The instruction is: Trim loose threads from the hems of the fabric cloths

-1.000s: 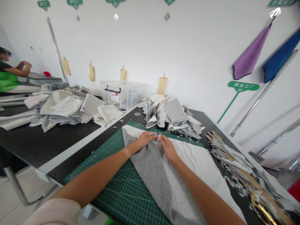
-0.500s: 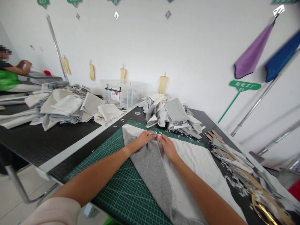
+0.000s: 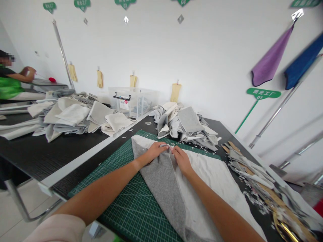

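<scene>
A large piece of fabric [image 3: 164, 188], grey on one face and white on the other, lies over a green cutting mat [image 3: 126, 205] with its left part folded so the grey shows. My left hand [image 3: 155, 151] pinches the fabric's raised edge near the far side of the mat. Right beside it, my right hand [image 3: 180, 157] pinches the same edge, fingertips close to the left ones. A small fold stands up between the two hands. The fingertips partly hide what they grip there.
Fabric heaps lie beyond the mat [image 3: 190, 119] and on the left table [image 3: 73, 112]. A clear plastic box [image 3: 133, 101] stands at the back. Offcuts, wooden strips and gold-handled scissors [image 3: 285, 228] lie at right. A person [image 3: 12, 80] sits far left.
The camera view has shifted slightly. Both hands stay at the same spot on the fabric, with hardly any visible movement.
</scene>
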`<state>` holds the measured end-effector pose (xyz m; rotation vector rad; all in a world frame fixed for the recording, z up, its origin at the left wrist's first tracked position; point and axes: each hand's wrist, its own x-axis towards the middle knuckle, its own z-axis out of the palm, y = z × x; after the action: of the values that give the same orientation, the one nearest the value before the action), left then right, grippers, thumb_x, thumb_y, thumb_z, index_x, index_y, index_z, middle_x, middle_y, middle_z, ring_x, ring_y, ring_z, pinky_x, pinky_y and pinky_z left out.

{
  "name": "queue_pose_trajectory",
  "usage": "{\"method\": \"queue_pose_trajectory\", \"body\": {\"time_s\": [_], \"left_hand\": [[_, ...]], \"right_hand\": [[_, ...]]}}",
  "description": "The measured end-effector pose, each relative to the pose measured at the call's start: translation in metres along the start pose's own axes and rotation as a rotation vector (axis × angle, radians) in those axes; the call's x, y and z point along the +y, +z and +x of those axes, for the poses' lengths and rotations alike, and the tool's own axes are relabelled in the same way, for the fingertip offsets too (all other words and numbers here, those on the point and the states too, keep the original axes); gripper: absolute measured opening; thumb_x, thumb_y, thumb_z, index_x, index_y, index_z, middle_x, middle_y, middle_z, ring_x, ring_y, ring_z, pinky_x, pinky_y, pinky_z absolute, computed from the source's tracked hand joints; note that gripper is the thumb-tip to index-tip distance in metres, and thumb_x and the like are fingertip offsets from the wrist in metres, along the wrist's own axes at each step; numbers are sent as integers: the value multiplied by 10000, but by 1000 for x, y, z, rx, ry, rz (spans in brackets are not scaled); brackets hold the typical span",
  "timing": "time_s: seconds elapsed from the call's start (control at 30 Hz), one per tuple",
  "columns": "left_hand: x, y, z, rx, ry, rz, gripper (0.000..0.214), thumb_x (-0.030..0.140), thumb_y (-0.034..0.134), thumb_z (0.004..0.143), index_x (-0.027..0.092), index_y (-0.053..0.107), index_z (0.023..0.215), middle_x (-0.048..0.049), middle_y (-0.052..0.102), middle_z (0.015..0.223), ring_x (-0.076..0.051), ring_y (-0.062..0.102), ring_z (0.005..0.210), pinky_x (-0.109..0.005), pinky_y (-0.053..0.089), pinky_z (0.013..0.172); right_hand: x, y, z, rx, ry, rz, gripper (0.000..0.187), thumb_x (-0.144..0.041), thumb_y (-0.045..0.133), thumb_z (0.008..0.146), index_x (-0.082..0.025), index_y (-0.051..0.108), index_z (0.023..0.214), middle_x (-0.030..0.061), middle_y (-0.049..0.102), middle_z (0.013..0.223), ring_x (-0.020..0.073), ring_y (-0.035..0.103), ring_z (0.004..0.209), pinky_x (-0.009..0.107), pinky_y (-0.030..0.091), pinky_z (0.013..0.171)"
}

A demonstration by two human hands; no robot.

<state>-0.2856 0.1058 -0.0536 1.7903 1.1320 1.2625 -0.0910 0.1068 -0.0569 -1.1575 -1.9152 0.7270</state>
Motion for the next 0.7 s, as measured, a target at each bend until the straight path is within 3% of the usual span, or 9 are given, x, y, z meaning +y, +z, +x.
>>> {"method": "queue_pose_trajectory", "body": {"time_s": [0.7], "left_hand": [[-6,2,1,-83,51,60,277,390,582,875,163,738,900,-39,734,934,-197,637,899,-270,486,841]], "right_hand": [[-3,-1,-2,-46,-54,-121,405,-586,359,977,-259,554,839,-15,627,777,191,564,747,283,338,681]]}}
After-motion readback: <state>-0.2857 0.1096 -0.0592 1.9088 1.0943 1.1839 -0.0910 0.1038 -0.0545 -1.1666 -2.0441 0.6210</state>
